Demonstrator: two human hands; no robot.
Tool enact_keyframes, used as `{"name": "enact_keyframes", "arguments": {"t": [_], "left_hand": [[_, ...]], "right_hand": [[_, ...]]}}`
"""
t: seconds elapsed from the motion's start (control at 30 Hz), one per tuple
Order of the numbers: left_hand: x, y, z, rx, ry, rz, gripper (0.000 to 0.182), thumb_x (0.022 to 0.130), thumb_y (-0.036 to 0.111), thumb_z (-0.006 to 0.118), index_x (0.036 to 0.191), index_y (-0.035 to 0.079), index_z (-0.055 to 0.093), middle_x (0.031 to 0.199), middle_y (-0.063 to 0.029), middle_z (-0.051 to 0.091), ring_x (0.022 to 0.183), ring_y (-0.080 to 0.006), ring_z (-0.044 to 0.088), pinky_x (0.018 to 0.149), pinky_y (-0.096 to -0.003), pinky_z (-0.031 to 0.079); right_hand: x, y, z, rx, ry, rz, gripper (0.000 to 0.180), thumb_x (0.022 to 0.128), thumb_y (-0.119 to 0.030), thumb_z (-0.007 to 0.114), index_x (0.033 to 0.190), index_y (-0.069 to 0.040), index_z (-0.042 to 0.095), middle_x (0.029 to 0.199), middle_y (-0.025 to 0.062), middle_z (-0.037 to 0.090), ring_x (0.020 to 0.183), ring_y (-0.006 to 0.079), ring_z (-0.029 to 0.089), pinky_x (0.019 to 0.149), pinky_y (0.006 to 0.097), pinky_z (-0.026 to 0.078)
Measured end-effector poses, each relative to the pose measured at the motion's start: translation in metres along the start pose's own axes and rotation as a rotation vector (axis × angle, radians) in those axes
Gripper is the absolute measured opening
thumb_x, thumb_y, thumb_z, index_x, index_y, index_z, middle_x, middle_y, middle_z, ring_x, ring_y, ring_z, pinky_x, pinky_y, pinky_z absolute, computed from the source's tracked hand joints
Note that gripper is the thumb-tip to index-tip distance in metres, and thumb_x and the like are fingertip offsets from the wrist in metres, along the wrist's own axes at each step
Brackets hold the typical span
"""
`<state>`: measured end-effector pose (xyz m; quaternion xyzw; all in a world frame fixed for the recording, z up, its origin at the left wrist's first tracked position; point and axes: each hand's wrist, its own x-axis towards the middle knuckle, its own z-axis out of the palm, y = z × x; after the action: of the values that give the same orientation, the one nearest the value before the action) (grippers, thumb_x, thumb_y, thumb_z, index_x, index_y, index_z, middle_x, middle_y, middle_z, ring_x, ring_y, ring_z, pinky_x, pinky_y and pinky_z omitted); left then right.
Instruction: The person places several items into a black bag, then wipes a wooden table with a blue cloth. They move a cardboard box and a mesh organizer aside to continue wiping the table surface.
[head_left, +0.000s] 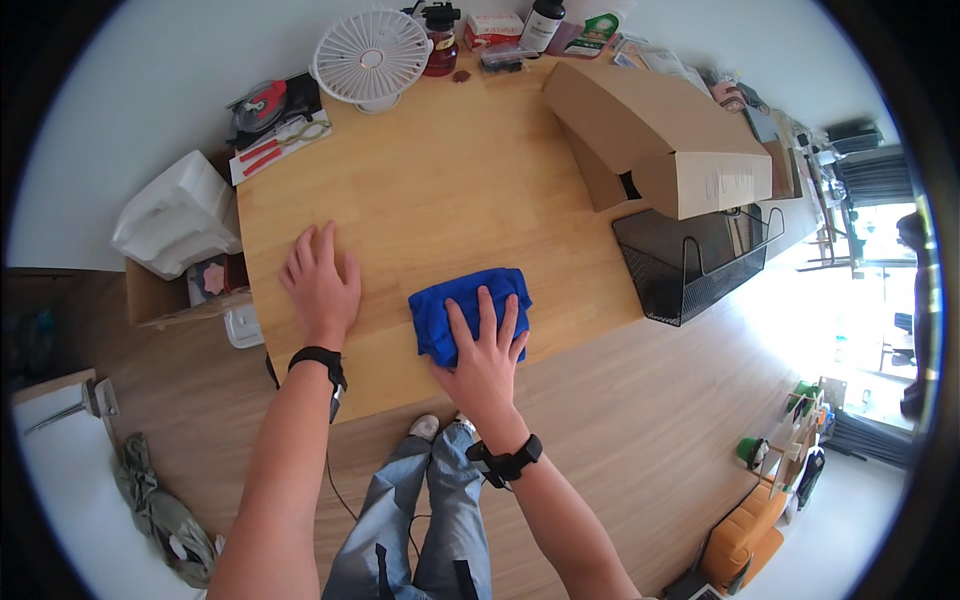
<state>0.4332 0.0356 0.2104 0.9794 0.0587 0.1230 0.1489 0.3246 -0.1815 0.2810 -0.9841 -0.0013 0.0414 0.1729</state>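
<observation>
My right hand (486, 367) lies palm down with spread fingers on a folded blue cloth (435, 319), near the front edge of the wooden table (450, 180). The cloth is flat on the tabletop, and part of it is hidden under the hand. To the left, my left hand (321, 289) rests on the bare wood near the table's left edge, fingers a little apart and holding nothing. Each wrist wears a black band.
A cardboard box (622, 112) and a black mesh basket (660, 270) occupy the right side. Along the back are a white fan (371, 56), a spray bottle (441, 45) and a large jug (589, 30). Red-handled pliers (262, 156) lie back left, above a white foam piece (176, 214).
</observation>
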Motion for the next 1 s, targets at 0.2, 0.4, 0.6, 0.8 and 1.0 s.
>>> {"name": "enact_keyframes", "arguments": {"t": [0.2,0.4,0.6,0.8,1.0], "left_hand": [[0.0,0.001,-0.002,-0.014,-0.024,0.005,0.056,0.099,0.028,0.065,0.152,0.016,0.053,0.153,-0.014,0.049,0.145,-0.0338,0.042,0.118,-0.0534,0.03],[0.002,0.003,-0.006,-0.019,-0.054,0.002,0.057,0.098,0.026,0.065,0.153,0.015,0.052,0.153,-0.0137,0.048,0.145,-0.0339,0.042,0.119,-0.0529,0.03],[0.001,0.008,-0.012,0.01,-0.11,-0.067,0.058,0.096,0.027,0.064,0.153,0.017,0.051,0.154,-0.0134,0.047,0.145,-0.0344,0.04,0.118,-0.0533,0.03],[0.004,0.009,-0.014,-0.014,-0.104,-0.071,0.059,0.096,0.027,0.064,0.153,0.019,0.051,0.154,-0.0131,0.047,0.145,-0.0357,0.04,0.118,-0.0549,0.03],[0.003,0.011,-0.016,-0.021,-0.12,-0.093,0.06,0.096,0.027,0.064,0.153,0.018,0.05,0.154,-0.0132,0.047,0.144,-0.0365,0.04,0.118,-0.0559,0.03]], "right_hand": [[-0.002,0.008,-0.011,-0.001,-0.029,-0.032,0.089,0.069,-0.03,0.091,0.15,-0.025,0.056,0.169,0.0148,0.032,0.156,0.0537,0.022,0.104,0.0831,0.036],[-0.015,0.014,-0.025,0.006,-0.121,-0.027,0.085,0.073,-0.028,0.089,0.151,-0.025,0.054,0.169,0.0153,0.032,0.156,0.0538,0.023,0.105,0.0814,0.037],[0.025,0.012,-0.029,-0.039,-0.178,-0.1,0.081,0.078,-0.028,0.086,0.152,-0.025,0.053,0.167,0.0174,0.032,0.154,0.0559,0.023,0.106,0.0799,0.04],[0.039,0.011,-0.039,-0.055,-0.208,-0.118,0.074,0.079,-0.027,0.085,0.146,-0.023,0.055,0.161,0.0175,0.038,0.149,0.0543,0.031,0.101,0.0762,0.046],[0.026,0.018,-0.052,-0.09,-0.304,-0.118,0.08,0.075,-0.029,0.088,0.146,-0.026,0.055,0.159,0.0176,0.04,0.141,0.0525,0.039,0.098,0.0711,0.048]]}}
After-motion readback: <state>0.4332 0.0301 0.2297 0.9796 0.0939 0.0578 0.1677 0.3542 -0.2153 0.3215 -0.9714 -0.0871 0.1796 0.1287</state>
